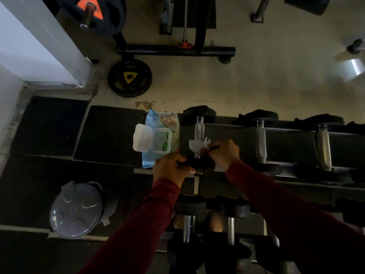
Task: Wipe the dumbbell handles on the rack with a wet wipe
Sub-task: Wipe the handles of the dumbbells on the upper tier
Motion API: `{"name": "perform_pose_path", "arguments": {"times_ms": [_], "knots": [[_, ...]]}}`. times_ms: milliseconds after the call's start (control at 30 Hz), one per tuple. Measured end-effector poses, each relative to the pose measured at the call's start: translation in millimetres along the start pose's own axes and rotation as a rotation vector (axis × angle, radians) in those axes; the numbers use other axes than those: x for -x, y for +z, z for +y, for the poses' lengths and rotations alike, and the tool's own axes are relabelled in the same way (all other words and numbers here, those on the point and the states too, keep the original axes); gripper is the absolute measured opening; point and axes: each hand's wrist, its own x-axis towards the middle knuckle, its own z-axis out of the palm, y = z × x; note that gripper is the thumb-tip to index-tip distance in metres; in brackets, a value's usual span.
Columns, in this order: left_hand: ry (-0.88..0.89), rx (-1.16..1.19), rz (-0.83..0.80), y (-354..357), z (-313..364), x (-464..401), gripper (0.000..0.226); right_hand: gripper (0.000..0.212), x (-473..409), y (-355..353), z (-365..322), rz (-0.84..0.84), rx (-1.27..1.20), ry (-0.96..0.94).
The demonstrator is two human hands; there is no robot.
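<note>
A black dumbbell rack [288, 139] holds several dumbbells with chrome handles. The leftmost top-row dumbbell has a knurled handle [199, 131] and a near black head [199, 165]. My left hand [170, 168] grips that near head. My right hand [224, 153] pinches a white wet wipe [197, 146] pressed against the lower part of the handle. A blue wet wipe pack [158, 139] with its white lid flipped open lies at the rack's left end.
Two more chrome handles [260, 141] [324, 147] lie to the right on the top row. The lower row holds dumbbells [187, 224]. A lidded grey bin [79, 210] stands on the black floor mats at left. A weight plate [129, 78] lies on the floor beyond.
</note>
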Motion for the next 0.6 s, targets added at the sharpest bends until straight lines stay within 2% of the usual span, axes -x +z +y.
{"name": "perform_pose_path", "arguments": {"times_ms": [67, 200, 333, 400, 500, 600], "knots": [[0.004, -0.010, -0.002, 0.3, 0.4, 0.6, 0.035, 0.015, 3.9, 1.5, 1.3, 0.013, 0.097, -0.048], [0.003, -0.008, 0.014, 0.4, 0.6, 0.1, 0.037, 0.004, -7.3, 2.2, -22.1, 0.202, 0.083, -0.184], [0.010, -0.013, 0.006, -0.3, 0.7, -0.3, 0.039, 0.019, -22.7, 2.1, -31.6, 0.272, 0.244, -0.404], [0.019, -0.011, 0.009, -0.9, 0.8, 0.2, 0.039, 0.019, -20.7, -1.2, -24.4, 0.203, 0.351, -0.526], [0.037, -0.005, 0.025, -1.0, 0.5, 1.1, 0.039, 0.024, -13.7, -10.1, -6.6, -0.022, 0.585, -0.790], [0.047, -0.001, 0.025, -1.9, 0.9, 1.7, 0.039, 0.027, -22.4, -14.6, -8.3, -0.146, 0.836, -0.886]]}}
